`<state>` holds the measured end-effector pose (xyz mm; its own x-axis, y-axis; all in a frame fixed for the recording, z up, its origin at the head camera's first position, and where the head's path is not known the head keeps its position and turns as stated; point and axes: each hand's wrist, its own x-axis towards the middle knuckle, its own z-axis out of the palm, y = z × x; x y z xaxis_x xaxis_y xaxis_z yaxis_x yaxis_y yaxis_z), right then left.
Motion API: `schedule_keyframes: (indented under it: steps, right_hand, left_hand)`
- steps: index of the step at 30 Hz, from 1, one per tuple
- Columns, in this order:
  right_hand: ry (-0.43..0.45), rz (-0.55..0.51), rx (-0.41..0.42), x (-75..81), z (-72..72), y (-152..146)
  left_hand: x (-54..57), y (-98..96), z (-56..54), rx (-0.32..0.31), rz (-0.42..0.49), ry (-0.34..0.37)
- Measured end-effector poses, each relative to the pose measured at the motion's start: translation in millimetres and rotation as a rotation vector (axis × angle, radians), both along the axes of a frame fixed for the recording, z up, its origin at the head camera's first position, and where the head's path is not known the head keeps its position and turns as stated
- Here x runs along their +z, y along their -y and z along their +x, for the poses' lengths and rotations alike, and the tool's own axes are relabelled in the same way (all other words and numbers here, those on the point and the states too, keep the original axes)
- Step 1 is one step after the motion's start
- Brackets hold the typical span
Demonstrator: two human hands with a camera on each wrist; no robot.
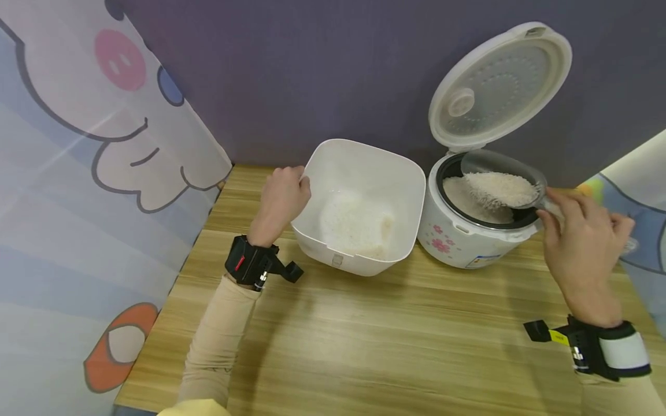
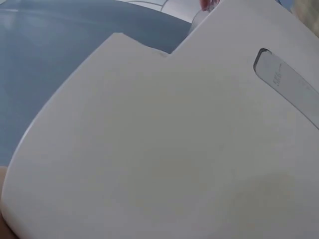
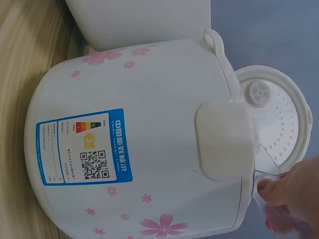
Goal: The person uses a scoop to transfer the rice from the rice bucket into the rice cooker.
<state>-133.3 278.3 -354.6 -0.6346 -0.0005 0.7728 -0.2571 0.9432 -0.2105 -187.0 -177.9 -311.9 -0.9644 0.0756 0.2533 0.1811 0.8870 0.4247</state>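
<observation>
My left hand (image 1: 283,199) grips the left rim of a white rice bin (image 1: 359,267), with its fingers over the edge. Inside that bin lies loose white rice (image 1: 348,222). My right hand (image 1: 585,240) holds a clear plastic scoop (image 1: 481,160) by its handle, pinched between thumb and fingers. The scoop, heaped with rice, tilts over the open rice cooker (image 1: 434,228). Below it, more rice (image 1: 463,199) sits in the cooker's dark inner pot. In the right wrist view the thumb (image 3: 271,189) shows beside the cooker's rim; the left wrist view is mostly filled by the bin wall (image 2: 149,139).
The cooker's lid (image 1: 502,86) stands raised on its hinge towards the dark back wall (image 1: 312,69). Bin and cooker are side by side on a wood-grain table (image 1: 364,341). A cartoon-printed sheet (image 1: 78,231) borders the table's left edge.
</observation>
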Motion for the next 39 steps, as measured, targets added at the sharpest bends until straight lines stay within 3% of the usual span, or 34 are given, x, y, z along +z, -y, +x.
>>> schedule_keyframes:
  steps: [9, 17, 31, 39]
  right_hand:
    - [-0.018, -0.009, 0.028, -1.6, 1.2, -1.7]
    - [-0.085, 0.036, 0.026, -5.8, -2.5, -3.3]
    - [-0.284, 0.015, 0.000, -5.6, -6.3, 10.7]
    - [-0.410, 0.128, -0.056, -14.1, -12.3, 7.3]
  left_hand:
    - [-1.3, 6.4, 1.4, 0.029, 0.040, 0.031]
    - [-6.5, 10.6, -1.0, 0.045, 0.093, 0.033]
    - [-19.0, 8.9, -8.3, 0.098, 0.135, 0.068]
    - [-20.2, 8.3, -13.1, 0.109, 0.142, 0.093]
